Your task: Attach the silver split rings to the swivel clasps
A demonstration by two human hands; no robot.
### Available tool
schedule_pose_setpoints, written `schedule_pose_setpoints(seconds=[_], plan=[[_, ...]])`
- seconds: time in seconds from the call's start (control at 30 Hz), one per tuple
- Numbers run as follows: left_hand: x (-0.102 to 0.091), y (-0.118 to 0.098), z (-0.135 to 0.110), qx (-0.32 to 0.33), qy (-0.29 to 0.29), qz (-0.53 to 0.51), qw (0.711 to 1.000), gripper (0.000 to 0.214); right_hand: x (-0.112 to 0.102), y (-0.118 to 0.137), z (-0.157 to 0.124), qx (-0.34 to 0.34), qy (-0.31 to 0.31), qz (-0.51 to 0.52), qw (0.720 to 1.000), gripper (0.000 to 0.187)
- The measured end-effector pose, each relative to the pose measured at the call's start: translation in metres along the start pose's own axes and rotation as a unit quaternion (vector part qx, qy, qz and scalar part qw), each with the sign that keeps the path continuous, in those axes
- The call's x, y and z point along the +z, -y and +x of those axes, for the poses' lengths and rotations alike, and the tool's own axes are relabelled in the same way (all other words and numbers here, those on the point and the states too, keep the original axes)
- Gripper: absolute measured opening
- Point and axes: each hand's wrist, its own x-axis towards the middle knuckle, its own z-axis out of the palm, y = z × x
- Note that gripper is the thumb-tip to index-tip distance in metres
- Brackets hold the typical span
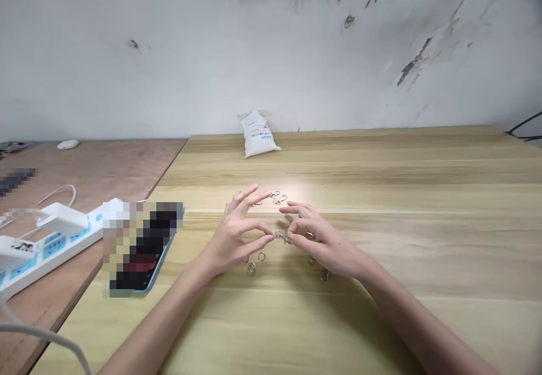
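My left hand [237, 232] is closed in a pinch of thumb and forefinger on a small metal ring [277, 234], its other fingers raised. Facing it, my right hand [324, 242] pinches a silver lobster clasp [284, 239]. Ring and clasp touch between my fingertips; whether they are linked is too small to tell. Below my left hand lie several loose rings [252, 269]. Beyond my fingertips rest several silver clasps [279, 199]. Another clasp [324, 275] lies under my right wrist, with more metal pieces partly hidden by that hand.
A white labelled packet [259, 135] lies by the wall at the back of the wooden table [423, 183]. To the left is a blue-edged phone [163, 259], partly blurred out. A white power strip [55, 251] with plugs and cables lies on the lower brown table [139, 163].
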Motion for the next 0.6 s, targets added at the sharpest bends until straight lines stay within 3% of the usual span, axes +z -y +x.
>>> schedule_pose_setpoints(seconds=[0.2, 0.3, 0.4, 0.47, 0.6], plan=[[0.009, -0.001, 0.001, 0.075, -0.002, 0.098, 0.992, 0.012, 0.004, 0.005, 0.003, -0.013, 0.0, 0.001, 1.0, 0.021], [0.008, 0.005, 0.0, 0.046, 0.014, 0.105, 0.993, 0.011, 0.008, 0.002, 0.008, -0.038, -0.019, -0.047, 0.998, 0.021], [0.0, 0.012, -0.001, -0.004, 0.078, 0.069, 0.995, 0.01, 0.011, -0.01, 0.018, -0.053, -0.091, -0.142, 0.984, 0.02], [-0.006, 0.014, -0.002, -0.001, 0.13, 0.033, 0.991, 0.01, 0.009, -0.019, 0.023, -0.064, -0.144, -0.205, 0.966, 0.018], [-0.009, 0.01, -0.003, 0.007, 0.176, 0.007, 0.984, 0.008, -0.015, -0.029, 0.016, -0.042, -0.21, -0.217, 0.952, 0.02]])
